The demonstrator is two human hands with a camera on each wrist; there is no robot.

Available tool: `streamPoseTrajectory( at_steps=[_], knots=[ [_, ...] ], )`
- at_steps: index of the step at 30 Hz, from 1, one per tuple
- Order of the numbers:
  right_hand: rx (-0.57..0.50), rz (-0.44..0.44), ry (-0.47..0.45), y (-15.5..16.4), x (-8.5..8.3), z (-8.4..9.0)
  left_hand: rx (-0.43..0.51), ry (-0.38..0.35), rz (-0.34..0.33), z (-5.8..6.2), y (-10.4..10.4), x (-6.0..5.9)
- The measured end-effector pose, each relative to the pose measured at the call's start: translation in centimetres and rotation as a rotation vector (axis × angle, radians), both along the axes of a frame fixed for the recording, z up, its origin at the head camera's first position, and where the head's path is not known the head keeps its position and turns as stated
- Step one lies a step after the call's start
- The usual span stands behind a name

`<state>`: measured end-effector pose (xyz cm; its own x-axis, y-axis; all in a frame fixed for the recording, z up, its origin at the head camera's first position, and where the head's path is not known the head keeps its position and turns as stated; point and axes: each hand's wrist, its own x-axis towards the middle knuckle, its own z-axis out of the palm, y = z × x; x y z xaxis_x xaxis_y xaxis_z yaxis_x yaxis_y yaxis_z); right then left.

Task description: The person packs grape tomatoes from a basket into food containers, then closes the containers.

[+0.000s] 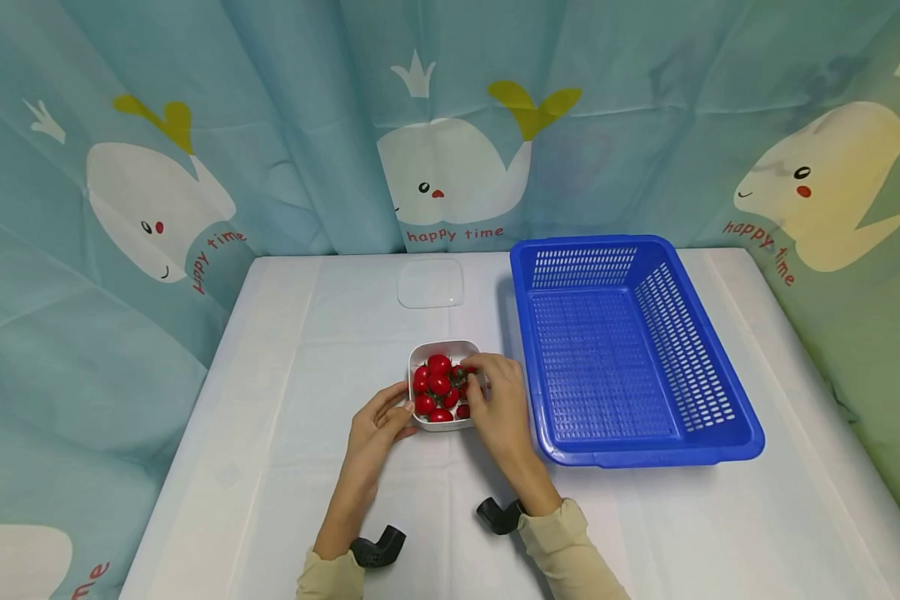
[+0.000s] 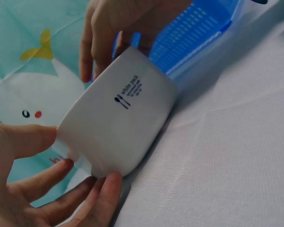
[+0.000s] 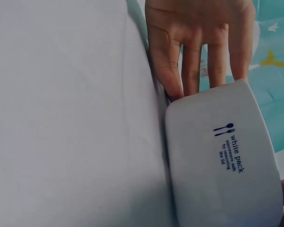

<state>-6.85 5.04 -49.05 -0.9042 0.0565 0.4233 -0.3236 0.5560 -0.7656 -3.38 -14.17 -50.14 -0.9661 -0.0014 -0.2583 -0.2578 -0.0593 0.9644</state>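
Note:
A white square container [image 1: 445, 353] of red cherry tomatoes [image 1: 438, 385] stands on the table just left of a blue basket [image 1: 630, 358]. My left hand [image 1: 397, 412] holds the container's near-left corner. Its thumb [image 2: 23, 139] lies on the side wall [image 2: 118, 123] and its fingers [image 2: 99, 191] curl under the base. My right hand [image 1: 476, 379] reaches over the right rim. Its fingers [image 3: 191, 61] dip behind the wall [image 3: 222, 161] among the tomatoes. Their tips are hidden, so I cannot tell whether they pinch a tomato.
The blue basket [image 2: 194, 33], which holds nothing, sits close against the container's right side. A clear lid [image 1: 431, 283] lies farther back on the white tablecloth [image 1: 285, 467]. A whale-print curtain [image 1: 450, 125] encloses the table on three sides.

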Motion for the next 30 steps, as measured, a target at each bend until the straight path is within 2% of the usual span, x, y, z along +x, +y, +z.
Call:
streamPoseTrajectory(
  at_steps=[9,17,25,30],
  knots=[
    [-0.195,-0.013,-0.069,0.2,0.2,-0.5,-0.029,-0.007,-0.008,0.1,-0.2,-0.3],
    [-0.344,0.001,-0.191,0.0,-0.1,-0.5,-0.074,-0.010,-0.012,0.6,-1.2,-0.7],
    [-0.502,0.052,-0.304,0.1,-1.6,-0.9,-0.149,-0.051,-0.062,1.6,-2.6,-1.4],
    [-0.569,0.052,-0.369,0.4,-3.2,-1.1,-0.189,-0.025,-0.081,2.0,-3.5,-3.0]
  ],
)
